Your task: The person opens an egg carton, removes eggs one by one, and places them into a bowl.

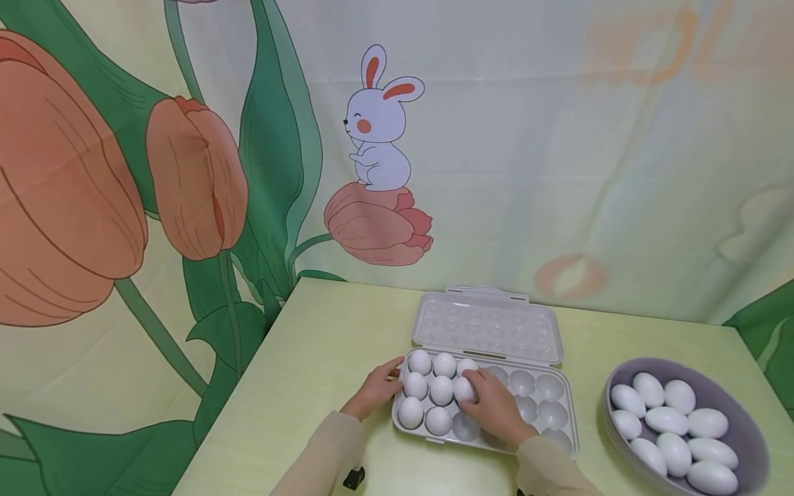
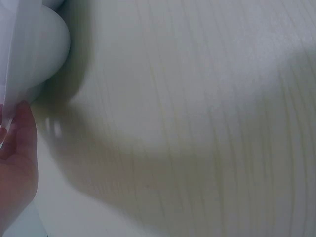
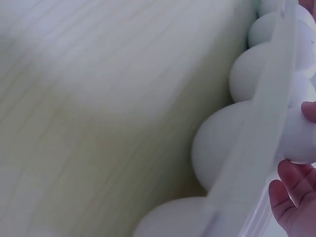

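A pale plastic egg carton (image 1: pixel 490 356) lies on the table with its lid (image 1: pixel 484 320) folded back behind it. White eggs (image 1: pixel 442 390) fill cups in its left half; the cups at the right hold none. My left hand (image 1: pixel 377 389) grips the carton's left rim, fingertips at the edge in the left wrist view. With thumb and fingers, my right hand (image 1: pixel 496 408) pinches a white egg (image 3: pixel 297 136) at a middle-row cup, third from the left. Part of that egg is hidden by the fingers in the head view.
To the right stands a purple-grey bowl (image 1: pixel 753 430) with several white eggs (image 1: pixel 666 420) in it. The light wood-grain table (image 1: pixel 310 358) reaches back to a printed curtain (image 1: pixel 496 172) with tulips and a rabbit.
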`<state>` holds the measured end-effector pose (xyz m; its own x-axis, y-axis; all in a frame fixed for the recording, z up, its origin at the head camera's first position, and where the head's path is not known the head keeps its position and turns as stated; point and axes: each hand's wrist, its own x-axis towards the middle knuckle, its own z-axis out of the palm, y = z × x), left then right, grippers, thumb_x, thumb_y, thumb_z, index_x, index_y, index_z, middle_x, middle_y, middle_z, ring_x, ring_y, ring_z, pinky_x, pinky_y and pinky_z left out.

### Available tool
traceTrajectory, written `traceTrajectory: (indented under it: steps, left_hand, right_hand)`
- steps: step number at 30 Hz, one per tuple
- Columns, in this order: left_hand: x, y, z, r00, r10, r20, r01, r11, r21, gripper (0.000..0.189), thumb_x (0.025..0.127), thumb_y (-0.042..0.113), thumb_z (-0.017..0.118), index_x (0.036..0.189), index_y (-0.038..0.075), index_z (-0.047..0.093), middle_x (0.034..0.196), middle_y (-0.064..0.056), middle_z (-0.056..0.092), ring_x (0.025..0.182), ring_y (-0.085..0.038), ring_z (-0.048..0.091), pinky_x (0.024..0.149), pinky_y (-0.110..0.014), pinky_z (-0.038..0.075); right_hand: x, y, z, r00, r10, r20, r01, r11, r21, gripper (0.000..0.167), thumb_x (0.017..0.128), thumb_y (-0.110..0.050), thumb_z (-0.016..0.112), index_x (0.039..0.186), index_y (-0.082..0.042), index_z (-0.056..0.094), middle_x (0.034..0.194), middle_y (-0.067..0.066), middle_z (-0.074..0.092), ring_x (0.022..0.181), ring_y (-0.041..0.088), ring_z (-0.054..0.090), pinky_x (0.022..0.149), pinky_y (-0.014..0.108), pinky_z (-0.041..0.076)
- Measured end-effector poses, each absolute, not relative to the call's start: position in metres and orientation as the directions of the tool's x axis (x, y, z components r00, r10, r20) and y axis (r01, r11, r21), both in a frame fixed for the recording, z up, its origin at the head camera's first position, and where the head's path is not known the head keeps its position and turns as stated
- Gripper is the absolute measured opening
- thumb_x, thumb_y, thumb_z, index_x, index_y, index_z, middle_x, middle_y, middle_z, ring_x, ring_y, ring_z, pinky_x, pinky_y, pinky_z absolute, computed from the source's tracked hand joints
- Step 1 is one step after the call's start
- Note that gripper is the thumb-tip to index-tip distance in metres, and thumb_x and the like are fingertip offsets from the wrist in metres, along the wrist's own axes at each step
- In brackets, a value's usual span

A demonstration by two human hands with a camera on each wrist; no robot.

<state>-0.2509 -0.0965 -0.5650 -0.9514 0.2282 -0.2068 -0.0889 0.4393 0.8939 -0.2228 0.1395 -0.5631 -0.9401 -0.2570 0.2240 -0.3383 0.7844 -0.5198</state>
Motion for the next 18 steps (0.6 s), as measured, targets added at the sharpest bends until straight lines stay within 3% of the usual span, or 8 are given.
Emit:
traceTrajectory:
  steps: [6,18]
  left_hand:
    - [-0.250,-0.096,-0.564,-0.951,0.237,-0.201,-0.085,0.422,0.902,0.056,0.080,-0.001,0.047,0.134,-0.001,0.033,0.110,-0.024,0.053,0.093,-0.025,0.054,0.067,-0.030,0.049]
    - [-0.249,-0.096,-0.562,-0.951,0.229,-0.209,-0.100,0.414,0.905,0.057,0.080,0.000,0.048,0.135,0.000,0.032,0.110,-0.022,0.053,0.092,-0.025,0.053,0.066,-0.032,0.048]
  right_hand:
    - [-0.223,0.140,-0.552,-0.964,-0.203,0.171,-0.265,0.762,-0.591,0.048,0.065,-0.022,0.070,0.110,-0.008,0.057,0.099,0.008,0.054,0.083,0.020,0.054,0.068,0.034,0.046]
    - [-0.222,0.161,-0.526,-0.971,-0.181,0.159,-0.241,0.717,-0.654,0.046,0.066,-0.018,0.066,0.109,-0.006,0.057,0.102,0.008,0.055,0.084,0.018,0.054,0.070,0.031,0.045]
